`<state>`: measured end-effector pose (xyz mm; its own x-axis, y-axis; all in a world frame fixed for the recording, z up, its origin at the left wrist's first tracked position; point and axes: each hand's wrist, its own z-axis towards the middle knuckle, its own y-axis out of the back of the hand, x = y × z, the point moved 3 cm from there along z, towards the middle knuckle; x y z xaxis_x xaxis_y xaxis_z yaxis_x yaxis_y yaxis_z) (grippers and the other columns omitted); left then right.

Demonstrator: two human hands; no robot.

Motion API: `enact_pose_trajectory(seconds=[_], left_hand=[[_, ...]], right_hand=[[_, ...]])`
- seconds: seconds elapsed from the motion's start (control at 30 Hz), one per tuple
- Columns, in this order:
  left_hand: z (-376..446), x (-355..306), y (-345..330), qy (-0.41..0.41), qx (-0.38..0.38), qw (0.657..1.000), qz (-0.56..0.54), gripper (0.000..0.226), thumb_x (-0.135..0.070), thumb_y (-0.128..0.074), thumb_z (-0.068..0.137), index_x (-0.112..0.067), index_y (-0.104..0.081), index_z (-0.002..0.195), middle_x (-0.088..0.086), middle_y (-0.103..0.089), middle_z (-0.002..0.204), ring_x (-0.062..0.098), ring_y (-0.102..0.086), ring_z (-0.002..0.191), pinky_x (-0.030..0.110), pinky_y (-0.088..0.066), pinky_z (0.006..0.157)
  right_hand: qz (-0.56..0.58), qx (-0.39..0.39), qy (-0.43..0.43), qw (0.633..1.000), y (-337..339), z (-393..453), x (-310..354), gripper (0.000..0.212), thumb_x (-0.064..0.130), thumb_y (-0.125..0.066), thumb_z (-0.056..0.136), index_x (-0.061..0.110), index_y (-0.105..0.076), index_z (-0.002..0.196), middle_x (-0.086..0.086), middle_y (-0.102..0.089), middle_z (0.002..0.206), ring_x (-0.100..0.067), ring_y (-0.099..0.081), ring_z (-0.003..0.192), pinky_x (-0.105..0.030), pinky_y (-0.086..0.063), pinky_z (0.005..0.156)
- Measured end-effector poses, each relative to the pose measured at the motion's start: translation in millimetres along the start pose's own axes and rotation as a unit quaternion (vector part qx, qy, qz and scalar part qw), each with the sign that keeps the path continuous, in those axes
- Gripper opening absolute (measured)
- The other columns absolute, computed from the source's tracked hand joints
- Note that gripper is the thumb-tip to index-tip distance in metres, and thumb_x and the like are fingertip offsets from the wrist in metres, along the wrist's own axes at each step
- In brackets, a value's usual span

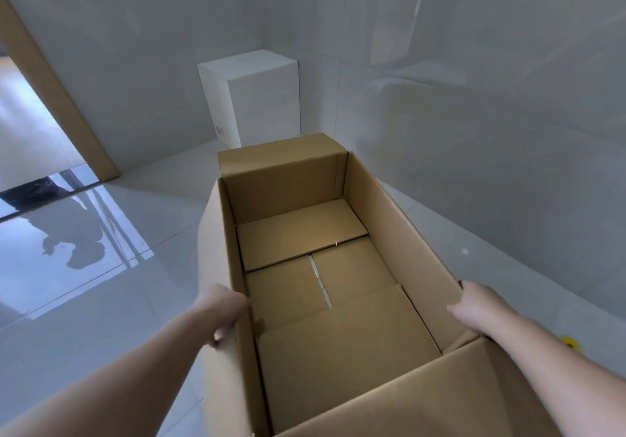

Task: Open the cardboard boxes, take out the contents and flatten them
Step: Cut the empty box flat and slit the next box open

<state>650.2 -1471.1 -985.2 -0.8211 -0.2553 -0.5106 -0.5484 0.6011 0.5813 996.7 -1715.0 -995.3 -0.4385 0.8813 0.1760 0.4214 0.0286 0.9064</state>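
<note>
my left hand (222, 308) has its grip curled over the left wall's top edge of the open cardboard box (389, 233), fingers inside. my right hand (474, 304) holds the right wall's edge, fingers hidden behind it. the box stands on the pale tiled floor (101, 301); inside i see only its folded bottom flaps. a white box (257, 98) sits in the far corner.

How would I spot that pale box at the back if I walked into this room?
Look to the far corner where the two grey walls meet. There, on the floor past the open brown cardboard box the person holds, stands a white cube-shaped box. It alone is white and closed, with a small mark low on its left face.
</note>
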Motion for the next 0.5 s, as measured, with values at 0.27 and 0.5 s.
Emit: enact_pose_trajectory(seconds=[0.27,0.5], left_hand=[[-2.8,-4.6,-13.9,-0.028,0.001,0.993,-0.117,0.016,0.002,-0.039,0.088,-0.003,-0.053,0.093,0.021,-0.066,0.089,0.035,-0.07,0.074,0.046,-0.06,0.065],[-16.4,-71.5,-57.5,-0.08,0.073,0.939,-0.326,0.015,-0.008,-0.061,0.091,-0.002,-0.059,0.105,0.013,-0.068,0.094,0.028,-0.069,0.08,0.035,-0.057,0.066]], right_hand=[[0.02,-0.047,0.047,0.998,49.1,-9.4,0.0,0.014,0.017,-0.061,0.088,0.012,-0.064,0.101,-0.008,-0.068,0.1,-0.028,-0.063,0.093,-0.032,-0.051,0.081],[-0.1,-0.224,0.066,0.967,221.4,-63.9,34.4,0.003,0.011,-0.059,0.088,0.01,-0.06,0.09,-0.02,-0.065,0.105,-0.037,-0.06,0.101,-0.034,-0.047,0.077]])
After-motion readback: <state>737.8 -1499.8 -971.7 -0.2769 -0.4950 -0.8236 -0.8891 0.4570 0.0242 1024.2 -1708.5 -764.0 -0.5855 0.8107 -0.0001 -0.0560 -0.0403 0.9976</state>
